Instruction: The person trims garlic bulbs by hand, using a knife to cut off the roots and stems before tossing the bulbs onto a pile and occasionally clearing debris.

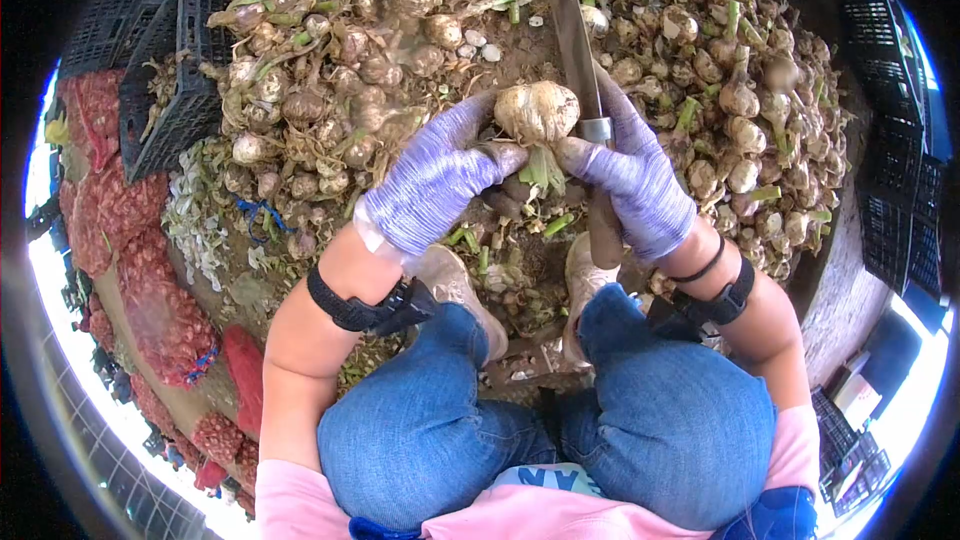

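My left hand (432, 178), in a dirty purple-and-white knit glove, is closed on a garlic bulb (537, 111) held up in front of me. Loose green leaf and dry husk hang below the bulb. My right hand (637, 180), gloved the same way, grips a long knife (577, 45) by its handle. The blade points away from me, just right of the bulb. My right thumb reaches across to the bulb's lower right side. Some of the fingers are hidden behind the bulb and the handle.
A heap of garlic with stems (330, 70) lies on the left and another garlic heap (745, 130) on the right. Black plastic crates (180, 90) stand at the left, more crates (885, 140) at the right. Red mesh sacks (155, 290) line the left. Cut stems litter the ground between my shoes.
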### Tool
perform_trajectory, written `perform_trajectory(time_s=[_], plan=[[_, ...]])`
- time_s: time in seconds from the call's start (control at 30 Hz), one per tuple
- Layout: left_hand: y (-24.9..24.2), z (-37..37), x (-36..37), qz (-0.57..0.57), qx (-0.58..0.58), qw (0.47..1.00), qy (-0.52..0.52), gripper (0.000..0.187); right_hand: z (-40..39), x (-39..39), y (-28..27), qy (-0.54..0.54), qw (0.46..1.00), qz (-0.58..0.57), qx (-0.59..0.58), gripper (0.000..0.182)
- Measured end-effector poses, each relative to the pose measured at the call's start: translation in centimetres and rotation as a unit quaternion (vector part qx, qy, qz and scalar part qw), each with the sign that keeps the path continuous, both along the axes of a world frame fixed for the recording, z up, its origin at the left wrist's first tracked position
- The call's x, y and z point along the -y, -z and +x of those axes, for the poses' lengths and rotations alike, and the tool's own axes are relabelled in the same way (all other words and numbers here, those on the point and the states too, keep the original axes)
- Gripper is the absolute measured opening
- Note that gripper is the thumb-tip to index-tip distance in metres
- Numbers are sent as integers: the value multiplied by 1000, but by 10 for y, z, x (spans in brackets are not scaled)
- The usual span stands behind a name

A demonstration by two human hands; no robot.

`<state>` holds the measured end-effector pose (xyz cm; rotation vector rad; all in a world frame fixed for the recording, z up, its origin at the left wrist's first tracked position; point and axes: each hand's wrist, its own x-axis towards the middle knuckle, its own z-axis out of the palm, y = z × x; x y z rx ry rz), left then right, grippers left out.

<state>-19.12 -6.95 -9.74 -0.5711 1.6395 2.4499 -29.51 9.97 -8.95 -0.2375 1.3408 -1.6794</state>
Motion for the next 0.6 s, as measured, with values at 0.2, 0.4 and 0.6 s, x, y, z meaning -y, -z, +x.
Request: perform_trajectory(time_s=[0.2,0.4,0.6], plan=[[-4,2,14,83,82,991,67,71,-11,-8,-1,3,993,-7,118,62],[-5,6,1,73,68,995,-8,74,-14,-4,1,71,997,18,18,71],[-14,1,-6,17,62,996,-64,65,-8,-3,2,68,997,18,13,89]])
